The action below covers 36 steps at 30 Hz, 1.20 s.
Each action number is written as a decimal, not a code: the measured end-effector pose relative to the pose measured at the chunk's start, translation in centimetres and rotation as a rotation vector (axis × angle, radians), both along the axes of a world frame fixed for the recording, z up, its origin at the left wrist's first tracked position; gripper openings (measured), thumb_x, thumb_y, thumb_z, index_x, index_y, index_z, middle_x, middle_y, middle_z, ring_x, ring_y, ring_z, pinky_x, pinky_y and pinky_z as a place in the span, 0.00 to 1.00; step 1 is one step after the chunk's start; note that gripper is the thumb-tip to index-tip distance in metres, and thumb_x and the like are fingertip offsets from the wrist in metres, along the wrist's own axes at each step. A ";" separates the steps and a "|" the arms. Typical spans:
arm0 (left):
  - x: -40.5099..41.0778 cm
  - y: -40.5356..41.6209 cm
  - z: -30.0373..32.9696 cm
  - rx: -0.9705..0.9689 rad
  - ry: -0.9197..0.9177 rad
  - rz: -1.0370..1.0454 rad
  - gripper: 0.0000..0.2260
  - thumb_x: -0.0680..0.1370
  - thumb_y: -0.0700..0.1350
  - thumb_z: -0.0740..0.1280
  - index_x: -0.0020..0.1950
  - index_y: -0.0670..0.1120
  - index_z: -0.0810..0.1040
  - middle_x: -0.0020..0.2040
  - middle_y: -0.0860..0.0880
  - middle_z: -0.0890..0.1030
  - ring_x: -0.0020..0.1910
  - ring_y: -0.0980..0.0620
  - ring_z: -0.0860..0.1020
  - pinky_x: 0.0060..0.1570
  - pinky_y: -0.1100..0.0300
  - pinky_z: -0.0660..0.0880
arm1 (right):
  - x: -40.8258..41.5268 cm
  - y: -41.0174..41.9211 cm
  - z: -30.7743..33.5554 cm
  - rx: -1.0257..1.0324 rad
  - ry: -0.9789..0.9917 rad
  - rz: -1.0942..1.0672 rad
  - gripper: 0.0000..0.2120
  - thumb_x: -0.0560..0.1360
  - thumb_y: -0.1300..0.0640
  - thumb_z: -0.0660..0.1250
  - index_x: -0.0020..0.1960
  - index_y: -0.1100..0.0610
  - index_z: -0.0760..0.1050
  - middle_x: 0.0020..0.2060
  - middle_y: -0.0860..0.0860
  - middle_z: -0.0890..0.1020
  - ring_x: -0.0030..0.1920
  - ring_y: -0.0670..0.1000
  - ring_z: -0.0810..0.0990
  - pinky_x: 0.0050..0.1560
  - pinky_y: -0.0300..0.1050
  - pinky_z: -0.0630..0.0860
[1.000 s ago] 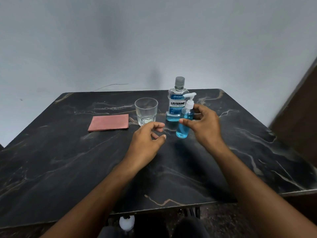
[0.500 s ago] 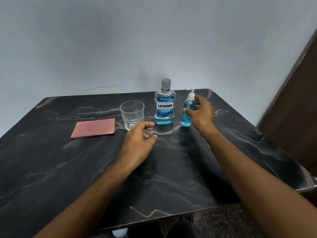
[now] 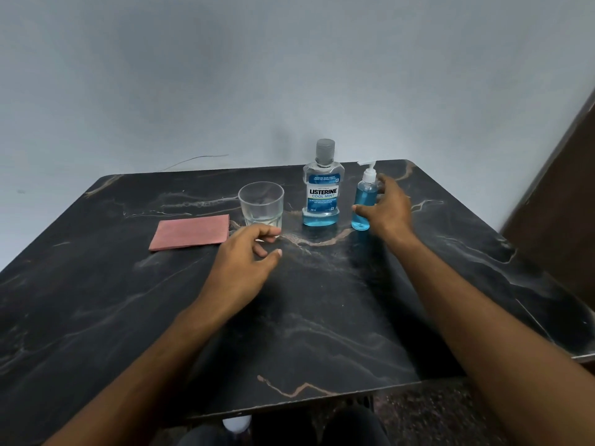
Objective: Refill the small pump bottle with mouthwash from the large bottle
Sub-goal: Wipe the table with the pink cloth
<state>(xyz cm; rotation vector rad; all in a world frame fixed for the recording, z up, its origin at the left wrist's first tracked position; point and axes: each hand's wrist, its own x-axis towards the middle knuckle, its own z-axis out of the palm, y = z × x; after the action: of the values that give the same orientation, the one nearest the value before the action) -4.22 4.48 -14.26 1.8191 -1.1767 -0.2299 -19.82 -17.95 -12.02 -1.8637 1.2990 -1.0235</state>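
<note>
The large mouthwash bottle (image 3: 323,191), clear with blue liquid and a grey cap on, stands upright at the far side of the black marble table (image 3: 322,333). Just right of it stands the small pump bottle (image 3: 364,195), full of blue liquid, with its white pump head fitted. My right hand (image 3: 391,210) wraps around it, thumb on its front and fingers behind, while its base rests on the table. My left hand (image 3: 244,265) hovers lower and to the left, near the glass, with its fingers loosely curled and nothing in it.
A clear drinking glass (image 3: 261,204) with a little liquid at the bottom stands left of the large bottle. A folded pink cloth (image 3: 191,231) lies flat further left. A dark wooden panel (image 3: 560,220) rises beside the table's right edge.
My right hand carried the small pump bottle away from me and set it down to the right of the large bottle. The left hand has barely moved.
</note>
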 end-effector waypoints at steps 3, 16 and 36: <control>1.2 1.8 -0.2 -0.025 0.025 0.033 0.14 0.77 0.43 0.74 0.60 0.56 0.80 0.54 0.57 0.83 0.44 0.59 0.80 0.44 0.69 0.73 | -0.7 2.2 0.3 -0.049 0.086 -0.168 0.31 0.69 0.61 0.76 0.68 0.58 0.67 0.65 0.57 0.71 0.65 0.58 0.72 0.61 0.51 0.72; 4.9 8.9 -0.5 -0.029 -0.026 0.276 0.15 0.77 0.41 0.74 0.63 0.46 0.81 0.59 0.52 0.81 0.52 0.52 0.80 0.52 0.58 0.76 | 8.7 16.2 -0.4 -0.268 0.285 0.716 0.11 0.72 0.59 0.73 0.55 0.56 0.82 0.47 0.51 0.83 0.44 0.45 0.79 0.48 0.34 0.73; 6.9 10.4 -1.8 -0.027 0.019 0.279 0.17 0.75 0.42 0.76 0.63 0.49 0.81 0.57 0.55 0.80 0.51 0.57 0.78 0.49 0.72 0.71 | 21.6 14.3 -1.9 -0.794 0.942 0.832 0.14 0.80 0.66 0.56 0.63 0.64 0.72 0.61 0.61 0.74 0.62 0.62 0.74 0.59 0.61 0.74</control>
<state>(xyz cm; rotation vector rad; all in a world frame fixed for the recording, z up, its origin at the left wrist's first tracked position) 2.69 14.87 -16.10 1.9273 -0.8959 -0.0702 1.81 -3.63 -13.88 -3.2964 0.3041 -0.1335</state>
